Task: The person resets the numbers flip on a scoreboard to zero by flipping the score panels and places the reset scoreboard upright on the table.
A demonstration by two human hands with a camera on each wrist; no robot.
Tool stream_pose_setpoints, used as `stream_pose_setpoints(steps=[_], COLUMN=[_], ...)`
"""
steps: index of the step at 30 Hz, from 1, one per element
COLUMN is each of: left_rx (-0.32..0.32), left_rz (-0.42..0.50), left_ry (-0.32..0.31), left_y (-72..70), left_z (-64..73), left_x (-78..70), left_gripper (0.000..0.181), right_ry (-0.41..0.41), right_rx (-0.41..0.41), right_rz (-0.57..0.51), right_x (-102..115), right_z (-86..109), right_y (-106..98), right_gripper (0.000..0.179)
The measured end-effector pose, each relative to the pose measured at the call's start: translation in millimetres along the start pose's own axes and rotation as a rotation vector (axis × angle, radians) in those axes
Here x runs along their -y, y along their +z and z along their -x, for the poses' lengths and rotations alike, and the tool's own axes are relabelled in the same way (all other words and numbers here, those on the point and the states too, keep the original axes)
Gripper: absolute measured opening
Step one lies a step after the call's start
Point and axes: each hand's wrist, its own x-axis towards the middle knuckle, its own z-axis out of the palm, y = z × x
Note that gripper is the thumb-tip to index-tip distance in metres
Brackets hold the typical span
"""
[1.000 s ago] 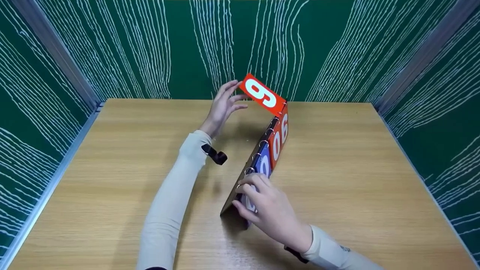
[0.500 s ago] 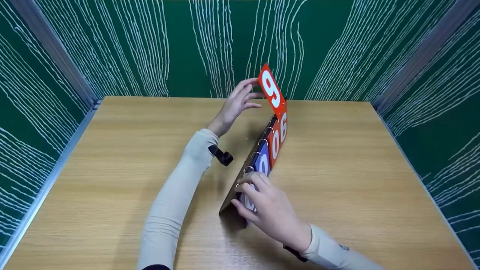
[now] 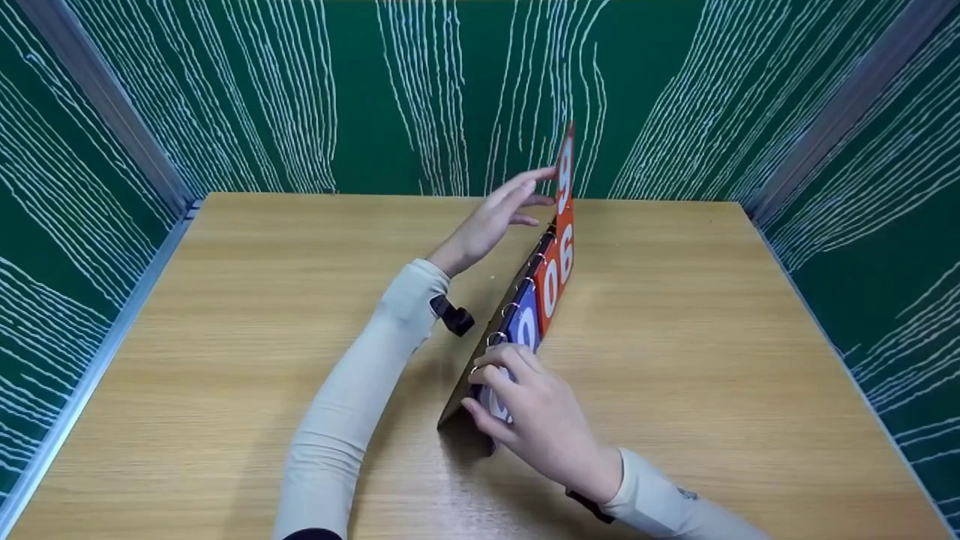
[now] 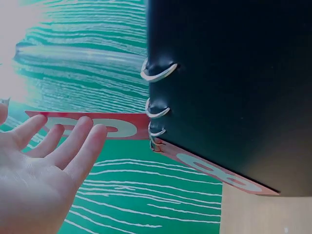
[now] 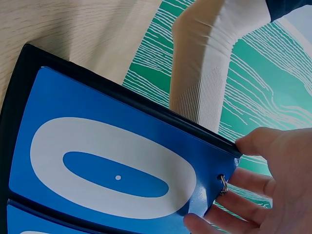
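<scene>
A tabletop flip scoreboard (image 3: 480, 352) stands like a tent on the table, black-backed, with number cards hung on metal rings. My left hand (image 3: 487, 225) is at its far end, fingers extended, fingertips against a raised red card (image 3: 564, 172) with a white 9. In the left wrist view, the same card (image 4: 129, 119) stands out from the rings above the black back (image 4: 234, 97). My right hand (image 3: 540, 420) grips the near end by the top edge. In the right wrist view, its thumb and fingers are around the corner beside a blue 0 card (image 5: 117, 170).
The scoreboard stands on a wooden table (image 3: 675, 337). Green panels with white wavy lines (image 3: 375, 97) rise at the back and both sides, framed by grey posts (image 3: 832, 112). A small black device (image 3: 454, 315) is strapped at the left wrist.
My left hand has moved right, swinging the red 9 card from a leftward slant up to nearly upright. The right hand keeps its grip in the same spot.
</scene>
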Motion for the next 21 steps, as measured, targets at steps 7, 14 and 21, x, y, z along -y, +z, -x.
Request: stream_pose_setpoints(steps=[7,14,21], left_rx=[0.087,0.139,0.195], left_rz=[-0.110,-0.277,-0.394], left_ry=[-0.031,-0.098,-0.191], left_y=[12.7,19.8,20.9], left_z=[-1.6,2.2,1.8], left_x=[2.1,10.0,10.1], left_gripper=[0.051,0.054,0.053], right_ry=[0.004,-0.004,-0.008], right_rx=[0.001,-0.003,-0.025], right_rz=[-0.003,-0.014,-0.001], right_x=[-0.4,-1.3,-0.8], right_z=[0.6,1.5,0.2], right_y=[0.7,1.6,0.9], right_gripper=[0.018,0.019,0.017])
